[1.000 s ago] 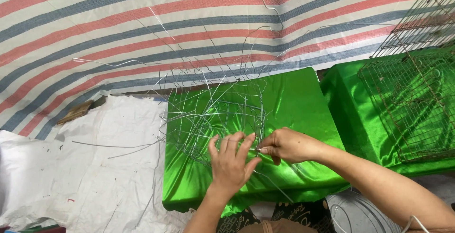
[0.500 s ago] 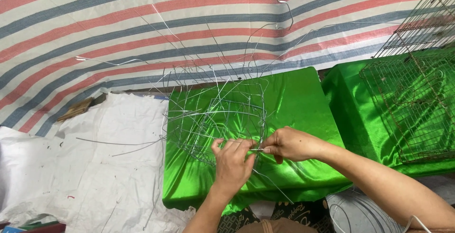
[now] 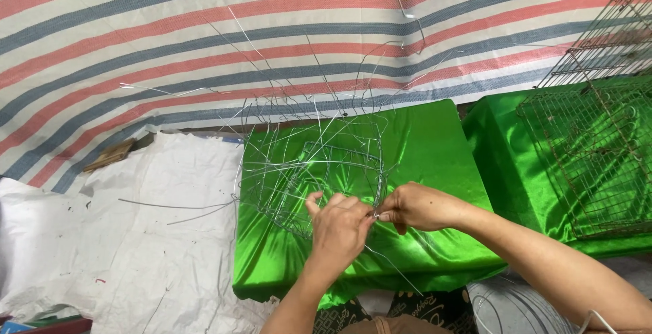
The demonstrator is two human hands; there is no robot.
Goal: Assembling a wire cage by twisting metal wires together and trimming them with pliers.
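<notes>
Your left hand (image 3: 337,229) and right hand (image 3: 415,207) meet fingertip to fingertip at the near rim of a half-woven wire frame (image 3: 309,167), both pinching the same thin strand of wire where it crosses the rim. Your left fingers curl around the strand from the near side; your right thumb and forefinger nip it just beside them, the two hands touching. The frame sits on a block draped in shiny green cloth (image 3: 435,150), with loose wire ends sticking up and outward in all directions, some reaching over the white sacking (image 3: 136,239) to the left. A striped tarpaulin (image 3: 204,35) hangs behind. To your right, well apart from your hands, rusty wire mesh cages (image 3: 598,150) rest on a second green-covered block
</notes>
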